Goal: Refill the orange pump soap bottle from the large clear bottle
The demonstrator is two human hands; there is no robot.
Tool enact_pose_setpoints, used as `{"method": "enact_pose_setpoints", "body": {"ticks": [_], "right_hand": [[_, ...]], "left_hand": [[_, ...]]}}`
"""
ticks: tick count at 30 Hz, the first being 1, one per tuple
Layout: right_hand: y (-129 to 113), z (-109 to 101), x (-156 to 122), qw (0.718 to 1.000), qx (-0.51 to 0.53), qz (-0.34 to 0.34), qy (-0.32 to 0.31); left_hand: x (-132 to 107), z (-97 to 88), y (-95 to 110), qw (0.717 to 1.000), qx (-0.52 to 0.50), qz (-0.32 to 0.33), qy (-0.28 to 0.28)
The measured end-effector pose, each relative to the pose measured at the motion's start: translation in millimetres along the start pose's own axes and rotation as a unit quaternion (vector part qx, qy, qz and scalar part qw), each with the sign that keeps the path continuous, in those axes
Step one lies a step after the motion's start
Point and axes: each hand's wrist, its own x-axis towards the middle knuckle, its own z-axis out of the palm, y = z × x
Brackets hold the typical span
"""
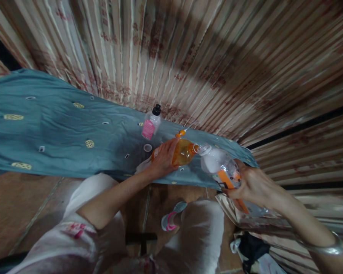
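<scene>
Left hand (166, 159): fingers wrapped round orange bottle (184, 153), centre of frame. Right hand (249, 183): fingers closed round clear bottle (217, 160), right of centre, mouths together.

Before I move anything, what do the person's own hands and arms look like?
The left hand is bare; on that arm a loose, pale sleeve with pink-red markings leaves the forearm uncovered. The right hand is gloveless too, with a shiny, silver-coloured bangle on that arm.
</scene>
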Motion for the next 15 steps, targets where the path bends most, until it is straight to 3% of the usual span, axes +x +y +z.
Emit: {"method": "enact_pose_setpoints", "body": {"ticks": [15], "right_hand": [[2.4,1.3,3.4,0.999,0.002,0.023,-0.025]], "left_hand": [[1.0,-2.5,1.0,1.000,-0.011,0.003,-0.009]]}}
